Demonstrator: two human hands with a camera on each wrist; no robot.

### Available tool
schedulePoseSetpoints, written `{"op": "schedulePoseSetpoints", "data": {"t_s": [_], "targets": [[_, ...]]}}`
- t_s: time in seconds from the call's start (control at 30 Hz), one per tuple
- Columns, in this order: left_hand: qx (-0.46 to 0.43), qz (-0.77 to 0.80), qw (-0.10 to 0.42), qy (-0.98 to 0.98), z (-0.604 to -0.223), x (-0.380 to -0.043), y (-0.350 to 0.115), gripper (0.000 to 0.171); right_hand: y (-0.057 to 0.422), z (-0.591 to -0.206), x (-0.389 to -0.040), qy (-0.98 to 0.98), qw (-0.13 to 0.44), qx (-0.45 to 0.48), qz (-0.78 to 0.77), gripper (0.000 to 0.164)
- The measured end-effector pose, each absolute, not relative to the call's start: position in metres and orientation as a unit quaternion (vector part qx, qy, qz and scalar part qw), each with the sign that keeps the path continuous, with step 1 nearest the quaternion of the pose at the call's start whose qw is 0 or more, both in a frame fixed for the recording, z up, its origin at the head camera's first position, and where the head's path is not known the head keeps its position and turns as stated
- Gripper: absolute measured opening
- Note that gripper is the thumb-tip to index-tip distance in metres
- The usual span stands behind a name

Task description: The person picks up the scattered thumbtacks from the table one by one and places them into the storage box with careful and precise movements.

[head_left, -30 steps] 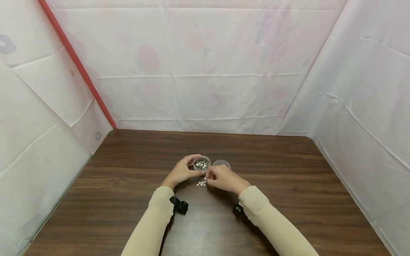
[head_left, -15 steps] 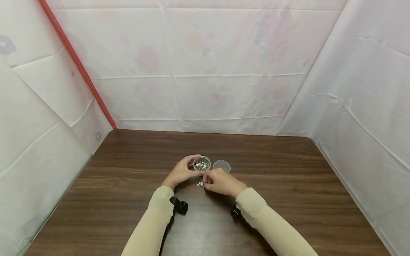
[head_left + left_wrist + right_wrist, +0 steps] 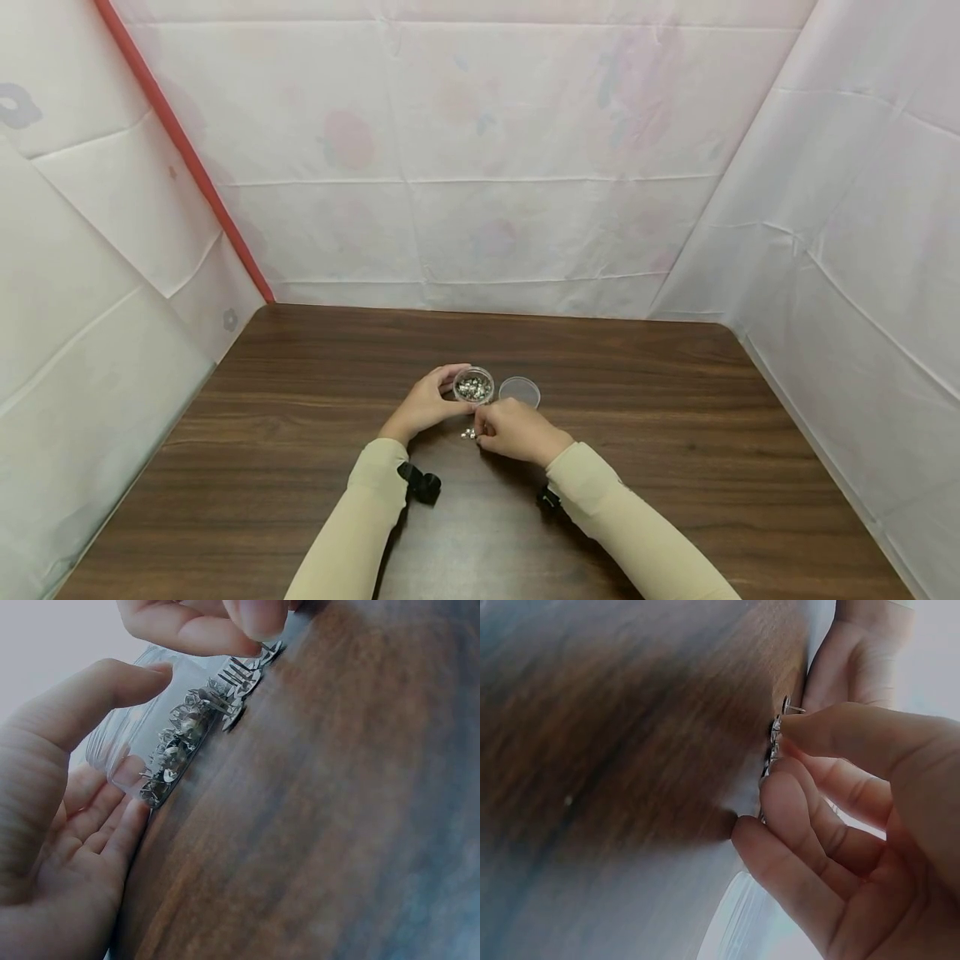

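My left hand (image 3: 429, 408) grips a round clear plastic jar (image 3: 457, 398), fingers and thumb curved around its side. Silvery thumbtacks (image 3: 474, 387) fill the jar's lower part; in the left wrist view their pins and heads show through the wall. On the table just in front of the jar lie several loose thumbtacks (image 3: 241, 686). My right hand (image 3: 521, 431) is down at this small pile, fingers curled. In the right wrist view, thumb and forefinger close on thumbtacks (image 3: 774, 742) at the table surface; the fingertips partly hide them.
A round clear lid (image 3: 521, 388) lies to the right of the jar, its near edge behind my right hand. The dark wood-grain table (image 3: 637, 375) meets white patterned sheeting (image 3: 465, 125) at the back and both sides. A red strip (image 3: 180, 146) runs down the left corner.
My right hand has moved slightly left and toward me, uncovering more of the lid. Fewer loose thumbtacks show beside its fingers. The left hand and jar stay in place.
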State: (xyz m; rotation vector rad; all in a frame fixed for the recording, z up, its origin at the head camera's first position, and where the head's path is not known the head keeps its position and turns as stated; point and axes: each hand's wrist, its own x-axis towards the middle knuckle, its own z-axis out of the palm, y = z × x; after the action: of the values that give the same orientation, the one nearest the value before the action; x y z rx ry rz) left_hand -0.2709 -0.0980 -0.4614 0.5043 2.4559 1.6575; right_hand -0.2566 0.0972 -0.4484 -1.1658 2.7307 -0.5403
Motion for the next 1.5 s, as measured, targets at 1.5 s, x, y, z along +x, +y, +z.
{"op": "schedulePoseSetpoints", "data": {"t_s": [1.5], "targets": [[0.133, 0.549, 0.066, 0.822, -0.497, -0.29, -0.1, 0.075, 0.113, -0.447, -0.26, 0.886, 0.039, -0.366, -0.281, 0.007]]}}
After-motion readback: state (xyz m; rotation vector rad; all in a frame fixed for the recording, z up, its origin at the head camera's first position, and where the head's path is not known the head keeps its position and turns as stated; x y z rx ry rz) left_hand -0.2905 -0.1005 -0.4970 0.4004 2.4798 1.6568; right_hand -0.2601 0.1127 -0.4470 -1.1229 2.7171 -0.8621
